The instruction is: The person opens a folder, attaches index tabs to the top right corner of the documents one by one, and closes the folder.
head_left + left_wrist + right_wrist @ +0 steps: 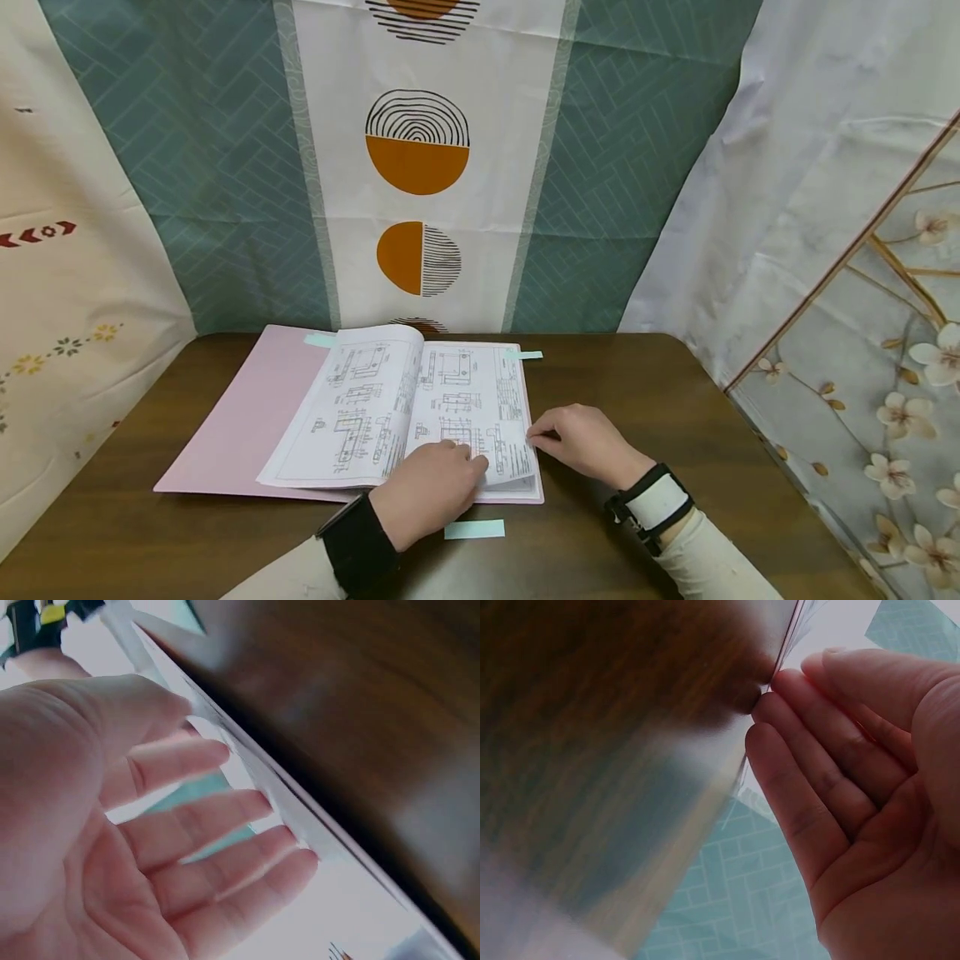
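Note:
A pink-covered booklet point(217, 433) lies spread on the table, its white pages printed with technical line drawings. The left page point(352, 442) bows up near the spine; the right page point(487, 383) lies flatter. My left hand point(435, 492) rests on the lower part of the right page, fingers loosely extended; its palm point(142, 847) shows beside the booklet's edge in the left wrist view. At the right page's outer edge, my right hand point(585, 442) pinches the paper between thumb and forefinger. In the right wrist view its other fingers point(810, 802) lie nearly straight along that edge.
A pale green strip point(474, 529) lies on the brown table point(622, 383) in front of the booklet. Similar strips sit at the upper right edge point(528, 355) and upper left point(321, 340). Patterned cloth point(637, 167) hangs behind and at both sides.

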A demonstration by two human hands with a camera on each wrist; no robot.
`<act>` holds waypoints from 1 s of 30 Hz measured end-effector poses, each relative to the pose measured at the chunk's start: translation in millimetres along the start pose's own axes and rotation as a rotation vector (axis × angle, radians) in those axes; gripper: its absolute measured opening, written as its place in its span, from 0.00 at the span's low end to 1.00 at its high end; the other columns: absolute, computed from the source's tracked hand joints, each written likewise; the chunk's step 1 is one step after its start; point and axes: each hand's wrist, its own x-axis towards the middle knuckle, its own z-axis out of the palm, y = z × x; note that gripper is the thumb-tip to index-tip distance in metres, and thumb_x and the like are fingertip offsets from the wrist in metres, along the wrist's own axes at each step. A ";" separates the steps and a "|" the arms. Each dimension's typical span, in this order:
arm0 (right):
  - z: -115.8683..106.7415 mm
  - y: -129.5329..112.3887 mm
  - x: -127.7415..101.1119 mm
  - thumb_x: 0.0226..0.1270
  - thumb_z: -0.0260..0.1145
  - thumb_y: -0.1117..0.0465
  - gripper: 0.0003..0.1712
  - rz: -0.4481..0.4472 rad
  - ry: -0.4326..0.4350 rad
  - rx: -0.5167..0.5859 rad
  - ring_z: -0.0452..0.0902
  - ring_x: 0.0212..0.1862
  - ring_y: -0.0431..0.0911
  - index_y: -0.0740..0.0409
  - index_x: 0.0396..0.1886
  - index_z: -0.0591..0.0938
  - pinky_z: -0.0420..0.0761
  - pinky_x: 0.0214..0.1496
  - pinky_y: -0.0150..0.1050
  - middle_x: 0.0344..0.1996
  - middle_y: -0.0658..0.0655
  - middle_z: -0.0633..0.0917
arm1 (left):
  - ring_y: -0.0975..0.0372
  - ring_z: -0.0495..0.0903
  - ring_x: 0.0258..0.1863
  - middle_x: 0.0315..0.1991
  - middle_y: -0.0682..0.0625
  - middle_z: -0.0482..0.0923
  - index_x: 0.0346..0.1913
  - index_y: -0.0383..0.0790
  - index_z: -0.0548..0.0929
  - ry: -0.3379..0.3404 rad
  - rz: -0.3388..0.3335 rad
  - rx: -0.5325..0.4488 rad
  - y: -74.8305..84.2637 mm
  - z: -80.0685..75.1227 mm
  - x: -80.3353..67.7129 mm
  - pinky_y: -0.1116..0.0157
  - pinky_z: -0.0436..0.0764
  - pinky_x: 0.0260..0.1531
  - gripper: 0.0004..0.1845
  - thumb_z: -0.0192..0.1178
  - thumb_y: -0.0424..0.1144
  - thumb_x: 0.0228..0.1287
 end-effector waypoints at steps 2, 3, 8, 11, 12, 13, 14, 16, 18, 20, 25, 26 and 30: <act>0.7 0.9 0.2 0.69 0.83 0.59 0.06 0.010 0.001 -0.002 0.83 0.36 0.36 0.49 0.44 0.96 0.88 0.44 0.40 0.39 0.44 0.93 | 0.59 0.82 0.27 0.29 0.50 0.84 0.43 0.44 0.89 0.008 -0.005 0.054 4.0 -0.6 3.8 0.63 0.82 0.31 0.06 0.75 0.39 0.71; 1.1 1.2 0.1 0.69 0.83 0.59 0.06 0.013 0.002 -0.002 0.84 0.36 0.36 0.49 0.44 0.96 0.88 0.44 0.40 0.39 0.44 0.93 | 0.59 0.81 0.26 0.28 0.50 0.83 0.42 0.43 0.88 0.017 -0.008 0.078 5.2 -0.5 5.7 0.62 0.82 0.30 0.05 0.75 0.38 0.71; 2.5 3.7 -0.6 0.70 0.82 0.59 0.06 0.018 0.003 0.008 0.83 0.37 0.35 0.48 0.45 0.96 0.87 0.44 0.39 0.39 0.44 0.93 | 0.59 0.81 0.23 0.24 0.50 0.81 0.36 0.43 0.85 0.056 -0.057 0.114 5.3 1.0 11.3 0.61 0.81 0.25 0.06 0.73 0.35 0.69; 1.6 5.1 -0.7 0.70 0.81 0.60 0.06 0.009 0.009 0.028 0.83 0.37 0.34 0.49 0.45 0.96 0.87 0.43 0.39 0.39 0.44 0.93 | 0.59 0.83 0.23 0.25 0.51 0.82 0.36 0.42 0.84 0.059 -0.062 0.105 3.0 1.4 10.9 0.61 0.81 0.25 0.07 0.74 0.34 0.69; 0.9 5.3 -0.6 0.70 0.81 0.61 0.06 0.006 0.012 0.037 0.83 0.37 0.34 0.50 0.45 0.96 0.87 0.43 0.39 0.39 0.44 0.93 | 0.59 0.83 0.23 0.25 0.51 0.82 0.37 0.42 0.84 0.062 -0.060 0.101 2.3 1.6 10.8 0.62 0.81 0.25 0.07 0.74 0.33 0.69; 0.1 5.4 -0.4 0.71 0.81 0.61 0.06 0.002 0.015 0.047 0.83 0.36 0.34 0.50 0.45 0.96 0.87 0.43 0.39 0.39 0.44 0.93 | 0.60 0.83 0.23 0.25 0.50 0.83 0.37 0.42 0.84 0.064 -0.058 0.097 1.5 1.8 10.9 0.62 0.81 0.25 0.07 0.74 0.33 0.69; -0.5 5.4 -0.2 0.71 0.81 0.62 0.06 -0.001 0.018 0.054 0.83 0.36 0.34 0.51 0.45 0.96 0.87 0.43 0.39 0.39 0.45 0.93 | 0.60 0.83 0.23 0.25 0.50 0.83 0.37 0.42 0.84 0.068 -0.057 0.094 0.8 1.9 10.9 0.62 0.81 0.25 0.08 0.74 0.33 0.69; -1.3 5.0 0.4 0.71 0.80 0.62 0.06 0.004 0.022 0.059 0.83 0.36 0.33 0.51 0.45 0.96 0.87 0.43 0.39 0.39 0.45 0.93 | 0.60 0.83 0.22 0.25 0.50 0.83 0.37 0.42 0.84 0.076 -0.055 0.098 -0.3 2.3 10.7 0.62 0.81 0.24 0.08 0.75 0.34 0.69; -2.6 3.9 1.2 0.71 0.80 0.62 0.06 0.020 0.028 0.057 0.83 0.35 0.34 0.52 0.45 0.96 0.87 0.43 0.38 0.39 0.45 0.93 | 0.60 0.83 0.22 0.25 0.50 0.83 0.37 0.41 0.84 0.085 -0.057 0.100 -1.2 2.7 10.4 0.61 0.81 0.24 0.08 0.75 0.34 0.70; -3.7 2.6 2.0 0.71 0.80 0.62 0.06 0.045 0.038 0.046 0.82 0.34 0.34 0.52 0.45 0.96 0.87 0.43 0.38 0.38 0.45 0.93 | 0.60 0.83 0.21 0.24 0.50 0.82 0.37 0.41 0.85 0.091 -0.057 0.106 -1.8 2.6 9.4 0.62 0.80 0.23 0.08 0.75 0.34 0.69; -7.1 0.3 2.3 0.70 0.81 0.63 0.04 0.072 0.043 0.031 0.80 0.33 0.34 0.51 0.42 0.96 0.87 0.42 0.39 0.36 0.44 0.92 | 0.63 0.79 0.19 0.23 0.50 0.81 0.36 0.40 0.85 0.104 -0.093 0.018 -3.7 1.4 7.0 0.62 0.78 0.21 0.08 0.75 0.33 0.69; -7.3 0.2 2.2 0.70 0.81 0.63 0.04 0.070 0.038 0.029 0.80 0.33 0.34 0.51 0.42 0.96 0.87 0.42 0.39 0.36 0.44 0.92 | 0.63 0.77 0.19 0.23 0.50 0.81 0.37 0.39 0.85 0.104 -0.113 -0.027 -4.2 0.9 6.6 0.62 0.78 0.21 0.07 0.75 0.33 0.70; -6.6 -0.7 0.7 0.67 0.83 0.63 0.05 0.050 0.021 0.033 0.81 0.33 0.34 0.49 0.40 0.96 0.86 0.41 0.38 0.35 0.43 0.92 | 0.63 0.73 0.21 0.27 0.49 0.83 0.41 0.37 0.84 0.101 -0.208 -0.229 -5.6 -0.2 4.0 0.63 0.76 0.24 0.07 0.73 0.34 0.73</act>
